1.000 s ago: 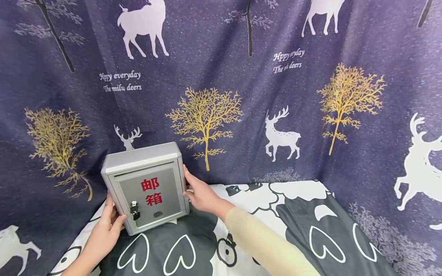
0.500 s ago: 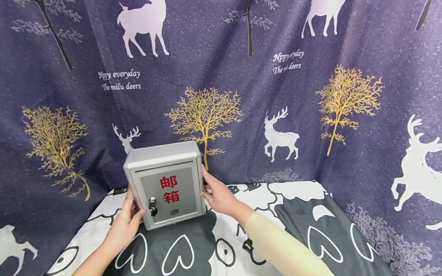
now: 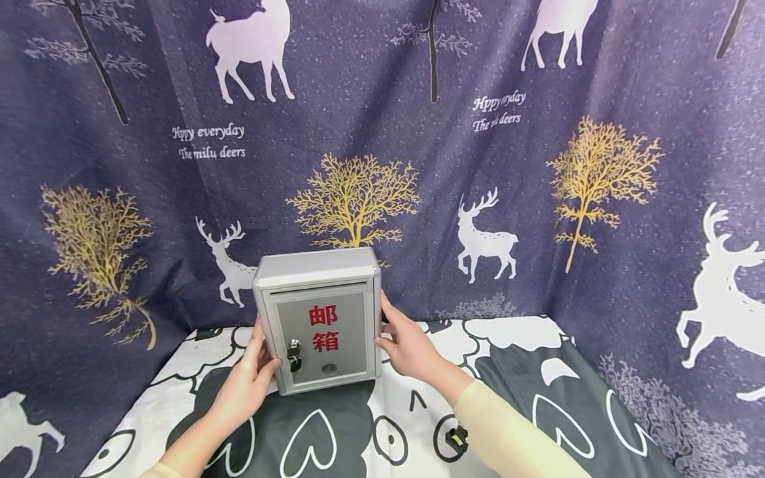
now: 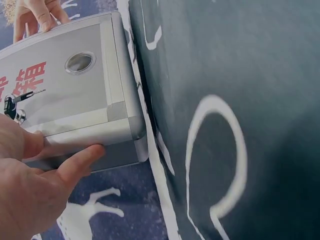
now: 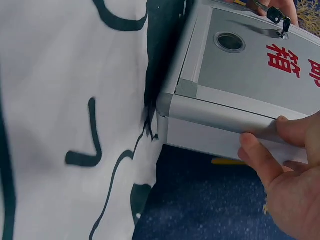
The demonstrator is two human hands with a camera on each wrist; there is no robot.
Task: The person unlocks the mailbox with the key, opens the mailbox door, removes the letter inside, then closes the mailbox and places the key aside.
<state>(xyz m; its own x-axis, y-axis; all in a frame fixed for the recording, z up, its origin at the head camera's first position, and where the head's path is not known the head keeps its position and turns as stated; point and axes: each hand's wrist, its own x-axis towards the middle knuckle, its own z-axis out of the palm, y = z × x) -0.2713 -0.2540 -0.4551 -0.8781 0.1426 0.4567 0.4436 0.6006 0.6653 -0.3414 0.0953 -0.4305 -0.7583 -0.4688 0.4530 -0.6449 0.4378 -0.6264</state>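
Observation:
A silver metal mailbox (image 3: 352, 332) with red characters on its door stands upright near the back of the cloth-covered surface, between both hands. Keys (image 3: 294, 356) hang from the lock at the door's lower left. My left hand (image 3: 242, 388) grips the box's left side, thumb at the front edge and fingers along the side wall. On the opposite side my right hand (image 3: 412, 345) holds the box the same way. In the right wrist view, thumb and fingers (image 5: 260, 157) press the front rim and side of the box. A round window (image 4: 80, 63) sits low in the door.
The surface is covered by a black-and-white patterned cloth (image 3: 430, 392). Behind it hangs a dark purple curtain (image 3: 418, 219) printed with deer and trees. A small black object with a yellow-green mark (image 3: 458, 439) sits by the right forearm.
Both hands have moved the mailbox to the right across the cloth, from the left side toward the middle. It now stands less tilted, and both grips are kept.

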